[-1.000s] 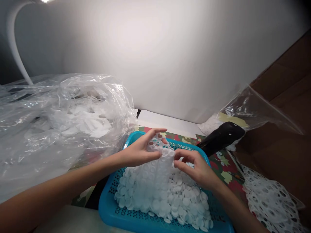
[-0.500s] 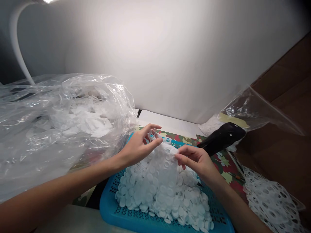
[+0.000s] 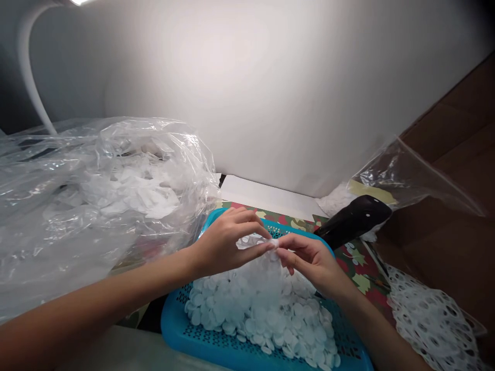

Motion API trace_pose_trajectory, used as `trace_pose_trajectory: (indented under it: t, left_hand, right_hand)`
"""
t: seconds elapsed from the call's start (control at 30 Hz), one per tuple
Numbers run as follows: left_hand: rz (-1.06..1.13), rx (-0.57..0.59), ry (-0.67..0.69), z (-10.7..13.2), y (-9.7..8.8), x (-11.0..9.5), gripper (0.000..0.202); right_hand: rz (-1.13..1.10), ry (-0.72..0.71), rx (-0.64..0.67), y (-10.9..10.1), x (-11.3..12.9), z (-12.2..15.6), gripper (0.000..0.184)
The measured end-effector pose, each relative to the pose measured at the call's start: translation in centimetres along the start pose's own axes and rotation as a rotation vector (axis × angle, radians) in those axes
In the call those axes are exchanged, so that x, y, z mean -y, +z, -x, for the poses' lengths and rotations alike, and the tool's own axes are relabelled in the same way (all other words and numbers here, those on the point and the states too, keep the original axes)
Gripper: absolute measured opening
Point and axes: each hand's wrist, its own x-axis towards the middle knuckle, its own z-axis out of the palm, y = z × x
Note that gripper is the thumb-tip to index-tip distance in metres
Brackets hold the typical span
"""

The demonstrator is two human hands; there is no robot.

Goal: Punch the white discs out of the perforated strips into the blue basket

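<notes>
Above a blue plastic basket [image 3: 174, 330], both hands meet at a thin white sheet with round cut-outs [image 3: 266, 263]. My left hand [image 3: 228, 239] pinches the sheet's upper edge between thumb and fingers. My right hand [image 3: 309, 257] grips the same edge just to the right, its fingertips almost touching the left ones. The sheet hangs down over a heap of small white discs [image 3: 263, 319] in the basket. Where the sheet ends and the heap begins is hard to make out.
A large clear plastic bag [image 3: 116, 190] with white pieces lies at left. A black handle [image 3: 356, 219] juts up behind the basket. Holed white sheets [image 3: 433, 314] pile up at right, near a cardboard box [image 3: 456, 170]. A white lamp [image 3: 27, 67] bends over the left side.
My left hand has moved right and its spread thumb and fingers have closed on the sheet beside my right hand. The right hand has barely shifted.
</notes>
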Motion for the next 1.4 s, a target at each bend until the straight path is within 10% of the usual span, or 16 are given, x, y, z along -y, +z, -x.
trace_pose_trajectory:
  t: [0.6,1.07,1.4]
  left_hand:
    - [-0.232,0.019,0.081,0.3,0.3,0.1,0.023]
    - [-0.018,-0.237,-0.411,-0.3,-0.3,1.0,0.025]
    - [-0.106,-0.037,-0.103,0.1,-0.2,0.7,0.028]
  right_hand:
    - [0.188,-0.049,0.062,0.1,0.2,0.2,0.017]
    - [0.030,-0.070,0.064,-0.3,0.3,0.5,0.022]
    - [-0.165,0.014,-0.051,0.2,-0.3,-0.1,0.015]
